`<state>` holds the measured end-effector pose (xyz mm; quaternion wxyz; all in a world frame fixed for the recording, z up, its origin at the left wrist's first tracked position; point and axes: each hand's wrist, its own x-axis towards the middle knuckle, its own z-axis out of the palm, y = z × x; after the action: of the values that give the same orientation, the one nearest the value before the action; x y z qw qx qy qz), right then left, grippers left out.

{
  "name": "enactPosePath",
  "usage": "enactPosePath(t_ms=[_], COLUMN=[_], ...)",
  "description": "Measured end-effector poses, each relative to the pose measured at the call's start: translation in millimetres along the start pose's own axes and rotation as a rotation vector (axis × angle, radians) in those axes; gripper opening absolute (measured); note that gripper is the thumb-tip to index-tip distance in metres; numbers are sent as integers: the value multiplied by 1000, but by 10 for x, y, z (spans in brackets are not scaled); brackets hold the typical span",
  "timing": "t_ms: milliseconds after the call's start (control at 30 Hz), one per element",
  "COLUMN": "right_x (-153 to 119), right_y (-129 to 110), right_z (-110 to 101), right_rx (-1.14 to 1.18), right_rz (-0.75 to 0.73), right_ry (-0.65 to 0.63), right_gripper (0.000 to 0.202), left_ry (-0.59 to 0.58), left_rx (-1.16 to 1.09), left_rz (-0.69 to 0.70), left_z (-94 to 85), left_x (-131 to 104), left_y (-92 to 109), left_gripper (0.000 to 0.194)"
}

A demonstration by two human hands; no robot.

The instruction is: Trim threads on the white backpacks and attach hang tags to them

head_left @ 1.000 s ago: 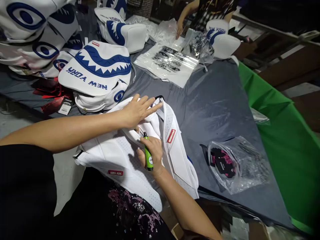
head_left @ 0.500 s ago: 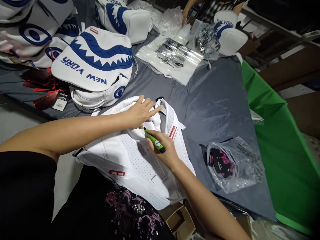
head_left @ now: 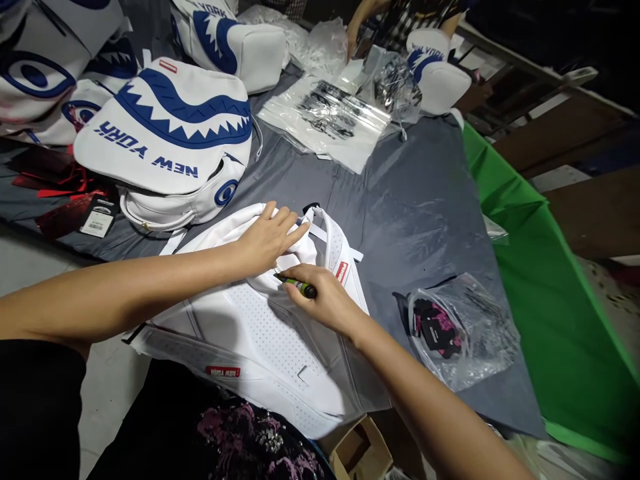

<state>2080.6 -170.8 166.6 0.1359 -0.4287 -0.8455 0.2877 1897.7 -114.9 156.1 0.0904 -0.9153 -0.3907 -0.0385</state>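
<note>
A white backpack (head_left: 270, 320) lies with its dotted back panel and shoulder straps up, at the table's near edge. My left hand (head_left: 267, 240) rests on its upper part, fingers stretched over the white fabric; the hand is open. In my right hand (head_left: 323, 297) is a green marker pen (head_left: 295, 283) with a black end, gripped between the fingers. The pen's dark tip points at the fabric just below my left hand; whether it touches, I cannot tell. Red labels show on the straps.
Another white backpack (head_left: 175, 127) with blue shark teeth lies beyond my left hand, near red tags (head_left: 65, 180). Further back are plastic bags (head_left: 330, 113) and a person's arm (head_left: 361, 23). A clear bag of black-and-pink tags (head_left: 465, 333) lies right, before green cloth (head_left: 530, 267).
The whole view has shifted slightly. The pen now lies flatter, more covered by my right hand's fingers, and its tip is closer to my left hand's lower edge. My left hand stays on the backpack.
</note>
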Motion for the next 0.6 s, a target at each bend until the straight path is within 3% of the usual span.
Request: enactPosePath(t_ms=[133, 267, 467, 600], right_x=[-74, -123, -94, -42], right_y=[25, 75, 102, 129], right_z=[68, 132, 13, -112], right_rx=[-214, -214, -86, -6], right_rz=[-64, -82, -55, -47], right_ry=[48, 87, 41, -41], right_gripper=[23, 25, 24, 22], left_ry=[-27, -37, -32, -33], left_rx=[-43, -38, -37, -27], left_rz=[-21, -17, -42, -50], left_z=[35, 60, 47, 20], left_x=[42, 89, 81, 63], left_y=[16, 43, 58, 46], left_gripper=[102, 119, 97, 94])
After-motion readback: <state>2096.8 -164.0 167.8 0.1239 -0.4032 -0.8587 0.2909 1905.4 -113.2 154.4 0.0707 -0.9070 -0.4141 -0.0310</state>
